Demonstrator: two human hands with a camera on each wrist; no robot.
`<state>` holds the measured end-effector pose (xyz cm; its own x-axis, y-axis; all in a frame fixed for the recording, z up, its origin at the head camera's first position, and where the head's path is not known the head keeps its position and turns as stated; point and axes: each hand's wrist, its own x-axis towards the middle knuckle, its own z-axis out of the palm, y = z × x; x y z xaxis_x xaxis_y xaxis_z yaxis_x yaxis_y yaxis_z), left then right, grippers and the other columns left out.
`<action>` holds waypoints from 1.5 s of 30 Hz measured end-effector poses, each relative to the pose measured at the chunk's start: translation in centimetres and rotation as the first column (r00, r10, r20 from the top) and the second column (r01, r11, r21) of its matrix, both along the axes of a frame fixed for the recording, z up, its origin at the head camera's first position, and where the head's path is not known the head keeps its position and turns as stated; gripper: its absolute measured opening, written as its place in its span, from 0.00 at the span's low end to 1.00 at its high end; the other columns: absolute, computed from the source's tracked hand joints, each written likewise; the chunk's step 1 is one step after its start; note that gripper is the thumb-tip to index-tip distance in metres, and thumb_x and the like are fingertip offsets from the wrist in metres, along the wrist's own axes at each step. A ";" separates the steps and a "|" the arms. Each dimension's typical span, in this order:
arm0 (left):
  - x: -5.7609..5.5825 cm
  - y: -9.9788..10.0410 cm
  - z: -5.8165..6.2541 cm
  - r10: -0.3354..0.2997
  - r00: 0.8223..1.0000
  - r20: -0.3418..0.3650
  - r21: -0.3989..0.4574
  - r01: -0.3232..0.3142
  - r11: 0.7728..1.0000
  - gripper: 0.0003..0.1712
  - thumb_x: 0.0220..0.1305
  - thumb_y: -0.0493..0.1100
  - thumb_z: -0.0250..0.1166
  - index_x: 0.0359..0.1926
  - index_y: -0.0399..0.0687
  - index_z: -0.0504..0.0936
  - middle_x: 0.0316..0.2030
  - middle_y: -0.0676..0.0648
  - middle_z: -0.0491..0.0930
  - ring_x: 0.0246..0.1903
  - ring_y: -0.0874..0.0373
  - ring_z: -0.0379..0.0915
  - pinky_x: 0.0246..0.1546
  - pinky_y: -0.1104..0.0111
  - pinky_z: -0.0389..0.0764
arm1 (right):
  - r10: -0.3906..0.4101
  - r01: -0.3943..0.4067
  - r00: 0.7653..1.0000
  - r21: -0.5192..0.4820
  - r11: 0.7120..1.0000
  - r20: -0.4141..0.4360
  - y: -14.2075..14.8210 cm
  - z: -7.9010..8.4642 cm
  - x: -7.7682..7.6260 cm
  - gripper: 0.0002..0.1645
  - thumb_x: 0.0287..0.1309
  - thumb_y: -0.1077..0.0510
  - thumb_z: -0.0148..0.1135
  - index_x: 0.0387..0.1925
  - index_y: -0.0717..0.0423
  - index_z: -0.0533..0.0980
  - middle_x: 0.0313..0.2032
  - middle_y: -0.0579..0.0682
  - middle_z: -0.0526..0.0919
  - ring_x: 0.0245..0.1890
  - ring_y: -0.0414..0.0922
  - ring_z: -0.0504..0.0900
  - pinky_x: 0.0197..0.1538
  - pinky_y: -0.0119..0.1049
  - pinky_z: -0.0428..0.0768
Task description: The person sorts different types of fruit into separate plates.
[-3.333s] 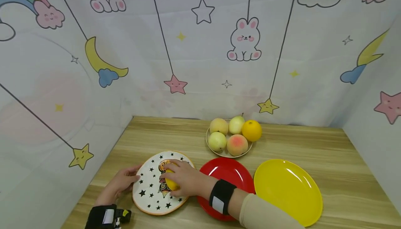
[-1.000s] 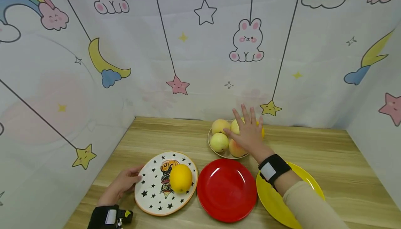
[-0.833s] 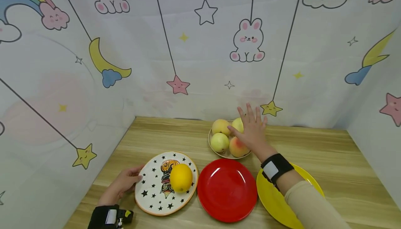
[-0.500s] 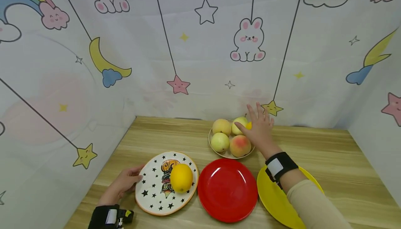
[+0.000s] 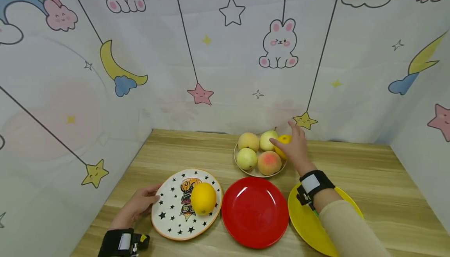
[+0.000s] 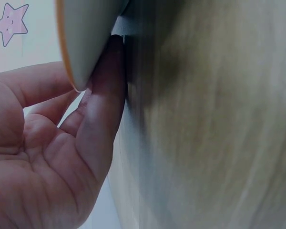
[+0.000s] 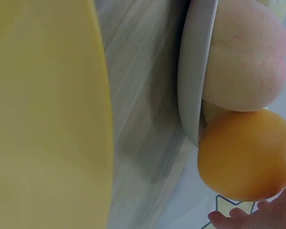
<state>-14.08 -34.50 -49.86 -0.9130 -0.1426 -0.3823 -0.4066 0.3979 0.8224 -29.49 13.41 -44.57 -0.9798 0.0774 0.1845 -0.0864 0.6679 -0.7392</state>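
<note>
My left hand point(image 5: 142, 203) pinches the left rim of a white plate point(image 5: 168, 214) with black stars and a cartoon picture. Up close, the left wrist view has the thumb at the orange-edged rim point(image 6: 62, 43) and fingers underneath. An orange point(image 5: 203, 198) lies on that plate. At the back, my right hand point(image 5: 296, 145) reaches round another orange point(image 5: 285, 139) at the right side of a fruit bowl point(image 5: 242, 171), thumb and fingers spread. In the right wrist view, fingertips point(image 7: 219, 220) show just below this orange point(image 7: 245, 155), with a gap between.
The bowl also bears two peaches point(image 5: 269, 163) and two pears point(image 5: 247, 159). A red plate point(image 5: 254, 214) stands right of the starred plate. Beyond it is a yellow plate point(image 5: 306, 218), partly under the right forearm. A printed cloth wall point(image 5: 225, 61) closes off the table's back and sides.
The right hand has left the orange on the starred plate and moved to the bowl. It has shifted right and lowered beside the orange there, fingers drawing closer. The left hand stays put.
</note>
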 end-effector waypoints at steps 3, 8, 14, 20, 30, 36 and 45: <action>-0.1 0.0 -0.1 0.002 1.000 -0.001 0.001 -0.002 1.000 0.30 0.65 0.32 0.56 0.67 0.38 0.63 0.56 0.29 0.72 0.38 0.57 0.78 0.34 0.63 0.82 | -0.010 0.011 0.999 -0.039 0.999 0.043 -0.1 -0.7 -0.3 0.59 0.46 0.36 0.69 0.72 0.50 0.50 0.71 0.63 0.49 0.69 0.61 0.52 0.67 0.60 0.57; -0.3 0.0 -0.1 -0.005 1.000 -0.006 0.007 0.005 1.000 0.30 0.65 0.32 0.55 0.67 0.37 0.62 0.56 0.29 0.71 0.38 0.57 0.78 0.34 0.62 0.82 | -0.016 0.020 0.999 -0.088 0.996 0.046 -0.5 -1.4 -0.4 0.57 0.46 0.40 0.71 0.71 0.52 0.53 0.70 0.62 0.51 0.69 0.59 0.53 0.68 0.56 0.57; -0.2 0.0 0.1 -0.009 1.000 -0.016 0.008 0.009 1.000 0.30 0.65 0.31 0.55 0.67 0.36 0.62 0.54 0.30 0.73 0.36 0.57 0.78 0.32 0.62 0.82 | -0.028 0.033 0.999 -0.130 0.991 0.035 -0.6 -1.7 -0.3 0.54 0.47 0.42 0.71 0.71 0.53 0.54 0.69 0.62 0.52 0.68 0.59 0.53 0.68 0.56 0.56; -0.2 0.1 0.0 -0.017 1.000 -0.021 0.007 0.017 1.000 0.30 0.64 0.30 0.55 0.67 0.35 0.62 0.54 0.28 0.73 0.38 0.56 0.78 0.34 0.62 0.82 | -0.069 0.073 0.997 -0.152 0.986 0.029 -0.6 -2.2 -0.3 0.52 0.46 0.44 0.72 0.69 0.54 0.58 0.69 0.62 0.55 0.67 0.59 0.56 0.68 0.56 0.58; -0.1 0.1 0.1 -0.010 1.000 -0.021 -0.001 0.010 1.000 0.29 0.64 0.31 0.56 0.66 0.35 0.63 0.54 0.29 0.73 0.38 0.56 0.78 0.34 0.62 0.82 | -0.095 0.096 0.995 -0.133 0.986 0.012 -0.8 -2.6 -0.4 0.44 0.46 0.46 0.72 0.62 0.56 0.66 0.60 0.60 0.67 0.59 0.57 0.66 0.63 0.51 0.67; -0.1 0.0 0.0 -0.005 1.000 -0.022 -0.004 0.005 1.000 0.29 0.64 0.31 0.56 0.66 0.35 0.63 0.54 0.29 0.73 0.38 0.56 0.78 0.34 0.62 0.82 | -0.112 0.111 0.994 -0.114 0.987 0.004 -1.0 -2.5 -0.3 0.36 0.47 0.49 0.71 0.56 0.58 0.69 0.51 0.60 0.72 0.49 0.55 0.69 0.54 0.49 0.72; 0.1 0.1 0.0 0.004 1.000 -0.024 -0.037 -0.005 0.999 0.29 0.64 0.31 0.56 0.66 0.37 0.64 0.55 0.29 0.73 0.39 0.56 0.77 0.34 0.63 0.82 | -0.120 0.119 0.993 -0.101 0.988 -0.007 -1.2 -2.8 -0.5 0.34 0.47 0.51 0.69 0.55 0.58 0.69 0.49 0.60 0.72 0.47 0.55 0.69 0.52 0.48 0.72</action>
